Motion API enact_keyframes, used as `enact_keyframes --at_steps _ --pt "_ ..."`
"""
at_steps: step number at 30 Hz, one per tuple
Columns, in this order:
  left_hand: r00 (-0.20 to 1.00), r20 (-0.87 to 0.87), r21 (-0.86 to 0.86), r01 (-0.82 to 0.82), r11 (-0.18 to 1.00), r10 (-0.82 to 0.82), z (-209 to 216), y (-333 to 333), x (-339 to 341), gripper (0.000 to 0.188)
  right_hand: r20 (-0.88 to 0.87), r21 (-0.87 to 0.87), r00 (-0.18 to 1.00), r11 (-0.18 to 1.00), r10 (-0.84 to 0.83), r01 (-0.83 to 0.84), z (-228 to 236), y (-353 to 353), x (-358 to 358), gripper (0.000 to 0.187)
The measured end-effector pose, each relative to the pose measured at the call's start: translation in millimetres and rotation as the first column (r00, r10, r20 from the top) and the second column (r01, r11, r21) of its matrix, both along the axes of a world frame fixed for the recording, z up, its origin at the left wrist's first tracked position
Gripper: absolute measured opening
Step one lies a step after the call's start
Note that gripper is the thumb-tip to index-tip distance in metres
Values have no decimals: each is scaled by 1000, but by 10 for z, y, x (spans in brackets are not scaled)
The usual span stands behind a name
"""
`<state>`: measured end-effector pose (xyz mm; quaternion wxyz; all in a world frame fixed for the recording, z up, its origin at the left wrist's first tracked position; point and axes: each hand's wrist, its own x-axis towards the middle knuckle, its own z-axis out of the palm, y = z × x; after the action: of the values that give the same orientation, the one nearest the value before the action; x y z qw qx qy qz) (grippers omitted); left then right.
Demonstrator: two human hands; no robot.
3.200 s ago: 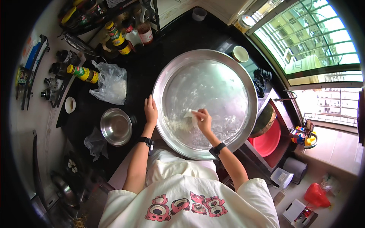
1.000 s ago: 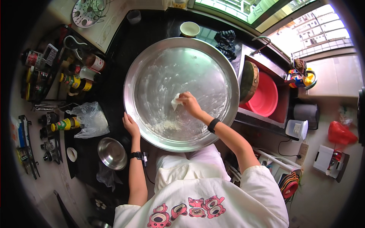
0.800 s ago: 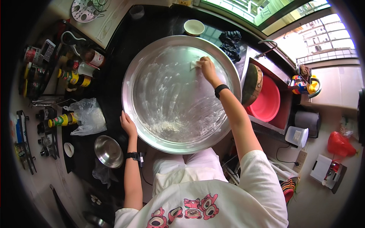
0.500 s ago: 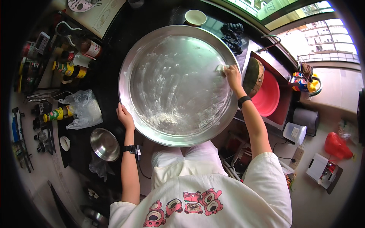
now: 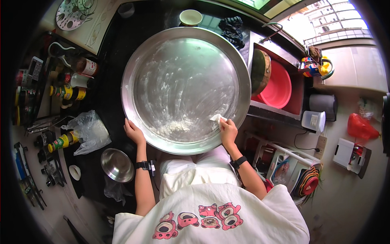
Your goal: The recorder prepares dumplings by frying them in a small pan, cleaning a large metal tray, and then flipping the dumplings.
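A big round metal tray with a raised rim takes up the middle of the view. White powder is heaped thinly at its near side and smeared in streaks across the bottom. My left hand grips the tray's rim at the near left. At the near right, inside the tray, my right hand is closed on a small white piece that looks like crumpled tissue. That piece touches the tray's bottom, where powder marks surround it. Part of it is hidden by my fingers.
A steel bowl and a clear plastic bag lie to the left, near sauce bottles. Beyond the tray stands a small bowl beside a dark cloth. The sink at right holds a red basin and a cut melon.
My right hand has moved from the tray's far right toward its near right with the white piece, sweeping powder along. The left hand stays on the rim. The view has shifted slightly.
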<state>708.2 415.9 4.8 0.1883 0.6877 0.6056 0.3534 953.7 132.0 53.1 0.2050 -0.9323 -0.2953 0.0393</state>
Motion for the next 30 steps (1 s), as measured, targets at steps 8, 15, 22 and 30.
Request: enact_keyframes --at_steps 8,15,22,30 --pt "999 35 -25 21 999 -20 -4 8 -1 29 -459 252 866 964 196 -85 215 234 -446 24" --pt "998 53 -60 30 998 -27 30 10 12 30 -74 187 996 980 -57 70 109 29 590 26" --pt "996 83 -59 32 998 -27 -9 17 -33 30 -140 84 989 995 -49 61 -108 198 -298 30" --pt "996 83 -42 32 999 -29 -40 21 -39 30 -486 299 839 949 244 -103 137 720 -767 29"
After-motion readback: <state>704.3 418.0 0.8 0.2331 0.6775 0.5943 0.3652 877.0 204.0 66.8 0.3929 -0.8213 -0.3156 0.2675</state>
